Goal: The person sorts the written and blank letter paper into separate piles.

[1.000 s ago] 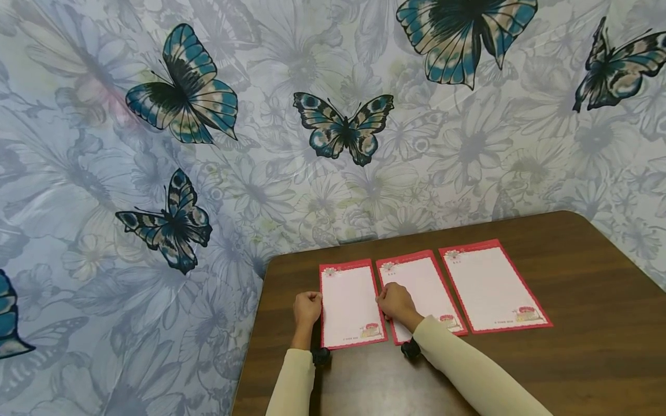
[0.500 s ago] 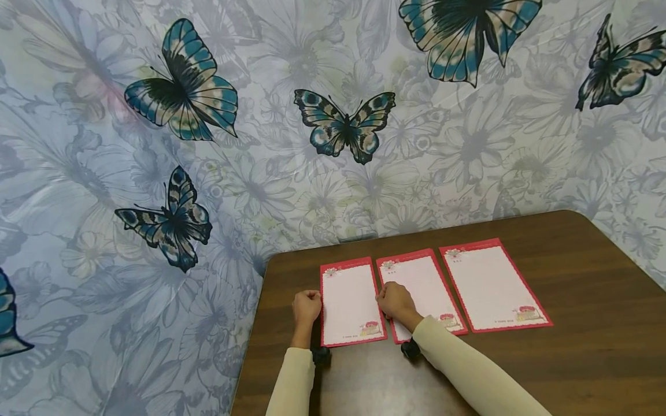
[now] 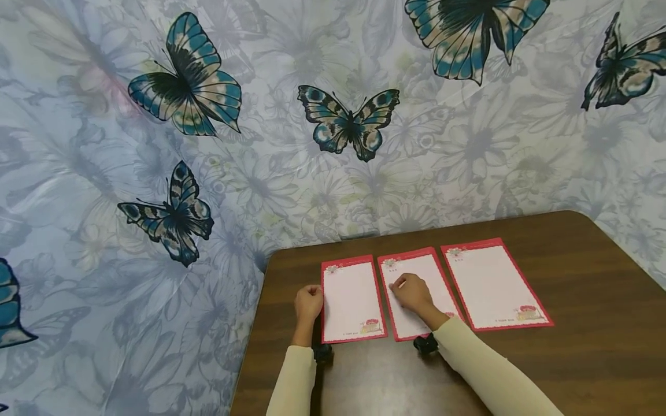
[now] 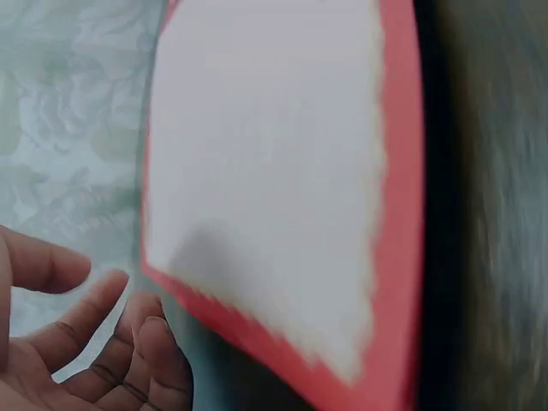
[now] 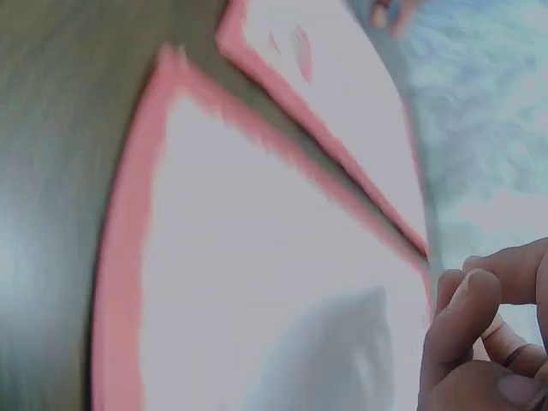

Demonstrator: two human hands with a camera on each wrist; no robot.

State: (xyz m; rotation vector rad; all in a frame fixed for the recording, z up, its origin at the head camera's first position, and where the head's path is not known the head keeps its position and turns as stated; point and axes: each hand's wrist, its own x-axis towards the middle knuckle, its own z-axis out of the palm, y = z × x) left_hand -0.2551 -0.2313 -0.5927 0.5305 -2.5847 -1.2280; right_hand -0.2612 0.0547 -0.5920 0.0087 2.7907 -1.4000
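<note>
Three white sheets with red borders lie in a row: the left sheet (image 3: 350, 297), the middle sheet (image 3: 424, 274) and the right sheet (image 3: 496, 283). Each bears a flower and a small pink picture in its corners. By the left sheet's outer edge is my left hand (image 3: 309, 302), its fingers loosely bent; the left wrist view shows the thumb and fingers (image 4: 107, 360) apart, holding nothing. Above the middle sheet hovers my right hand (image 3: 413, 292), hiding part of it. In the right wrist view its loosely curled fingers (image 5: 467, 321) hold nothing visible, and its shadow falls on the paper.
The brown wooden table (image 3: 583, 277) has a rounded far corner and stands against a wall covering (image 3: 291, 185) of grey flowers and teal butterflies. Dark wrist devices, including one at the right wrist (image 3: 425, 344), sit under both wrists.
My right hand has left the gap between the left and middle sheets and moved right and slightly up, over the middle sheet. The left hand stays almost in place, as do the sheets.
</note>
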